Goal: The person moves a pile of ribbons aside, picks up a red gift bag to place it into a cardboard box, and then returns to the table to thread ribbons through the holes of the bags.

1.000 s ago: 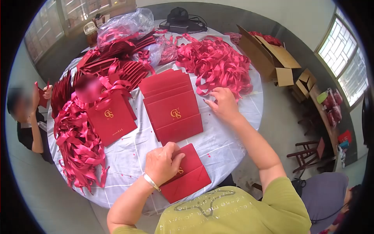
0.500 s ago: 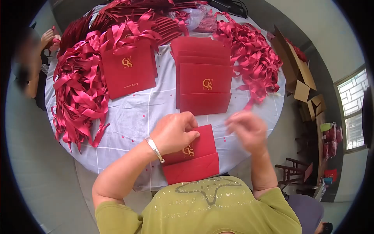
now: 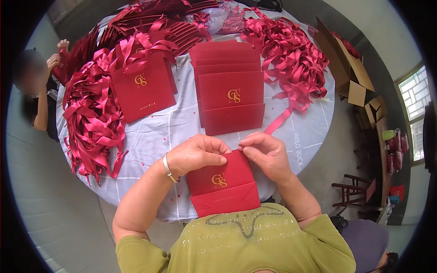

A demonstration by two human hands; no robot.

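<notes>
A red folded paper bag (image 3: 223, 177) with gold lettering lies in front of me at the table's near edge. My left hand (image 3: 198, 154) pinches its top edge, thumb on the front. At the bag's top right corner, the fingers of my right hand (image 3: 266, 154) are pinched on the end of a pink-red ribbon (image 3: 280, 120), which trails back to the ribbon pile (image 3: 296, 59) at the right. Beyond my hands lies a stack of flat red bags (image 3: 232, 91).
Bags with ribbons attached (image 3: 144, 91) lie at the left, beside heaped ribbons (image 3: 93, 123). More red bags (image 3: 159, 18) fan out at the back. A person (image 3: 41, 104) sits at the far left. Open cardboard boxes (image 3: 346, 63) and a wooden stool (image 3: 355, 191) stand at the right.
My right hand has moved left to the bag's top corner, drawing the ribbon out of the pile. The bag's upper edge is slightly lifted. The view has shifted a little.
</notes>
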